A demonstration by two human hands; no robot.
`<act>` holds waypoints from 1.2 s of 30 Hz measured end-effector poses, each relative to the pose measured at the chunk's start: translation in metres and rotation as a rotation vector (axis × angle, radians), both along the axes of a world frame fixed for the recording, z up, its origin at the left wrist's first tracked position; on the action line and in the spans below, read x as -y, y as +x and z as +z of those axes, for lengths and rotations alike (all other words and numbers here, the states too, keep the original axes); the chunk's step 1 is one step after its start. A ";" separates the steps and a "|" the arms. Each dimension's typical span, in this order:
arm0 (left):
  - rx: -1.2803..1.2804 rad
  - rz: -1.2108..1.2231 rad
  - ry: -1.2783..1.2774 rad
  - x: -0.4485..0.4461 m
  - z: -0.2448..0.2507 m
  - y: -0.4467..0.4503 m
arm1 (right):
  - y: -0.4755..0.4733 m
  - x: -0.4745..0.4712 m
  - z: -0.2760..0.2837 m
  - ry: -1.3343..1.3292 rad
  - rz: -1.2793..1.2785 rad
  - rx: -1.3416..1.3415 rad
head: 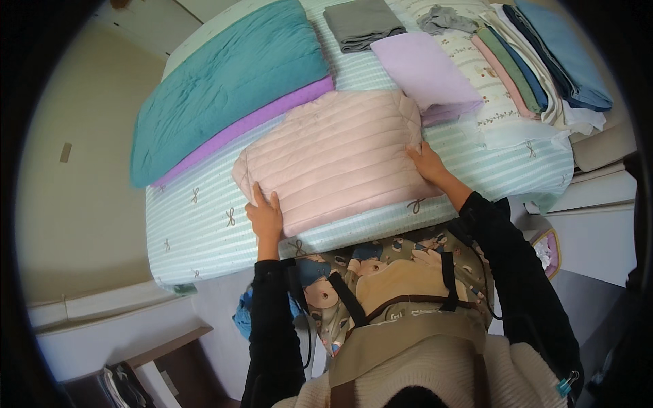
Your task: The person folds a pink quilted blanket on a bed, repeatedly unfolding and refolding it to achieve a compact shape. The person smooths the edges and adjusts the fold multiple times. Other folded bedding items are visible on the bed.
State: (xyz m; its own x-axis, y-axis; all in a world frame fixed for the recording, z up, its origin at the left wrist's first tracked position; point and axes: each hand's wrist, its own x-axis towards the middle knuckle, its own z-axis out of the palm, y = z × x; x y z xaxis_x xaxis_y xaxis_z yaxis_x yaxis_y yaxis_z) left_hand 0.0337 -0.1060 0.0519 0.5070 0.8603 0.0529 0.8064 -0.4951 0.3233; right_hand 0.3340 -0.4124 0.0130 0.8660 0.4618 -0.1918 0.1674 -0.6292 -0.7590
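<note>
A pale pink quilted fabric bundle (336, 158), stitched in rows, lies folded on the bed in front of me. Whether it is a garment or a cover, I cannot tell. My left hand (265, 214) holds its near left edge, thumb and forefinger spread over the top. At the right edge my right hand (428, 163) grips the fabric, with some fingers hidden against its side. Beneath it is a mint-and-white striped bedsheet (199, 224) with brown bow motifs. A folded lilac cloth (423, 66) lies against the bundle's far right corner.
To the far left, a teal quilt (229, 86) is folded over a purple layer (245, 130). A grey folded cloth (362, 23) lies at the back. Several folded garments (515, 76) rest on a floral pillow (477, 76) at right. Near my right arm stands a small bin (548, 255).
</note>
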 end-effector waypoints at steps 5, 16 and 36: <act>0.056 0.003 0.004 0.004 -0.016 -0.011 | -0.008 0.003 -0.009 0.005 0.044 0.134; 0.251 -0.009 -0.078 -0.032 -0.018 -0.015 | -0.009 0.018 0.002 -0.127 0.124 0.146; 0.097 0.345 -0.290 -0.107 -0.059 0.010 | 0.073 -0.026 -0.017 0.384 -0.021 -0.598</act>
State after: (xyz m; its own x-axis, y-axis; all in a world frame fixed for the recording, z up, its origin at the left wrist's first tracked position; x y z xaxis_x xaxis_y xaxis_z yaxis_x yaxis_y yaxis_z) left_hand 0.0436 0.0011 -0.0067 0.1931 0.9641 -0.1824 0.8675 -0.0809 0.4907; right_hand 0.4075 -0.3868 -0.0042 0.6726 0.5763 -0.4641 -0.3565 -0.2972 -0.8857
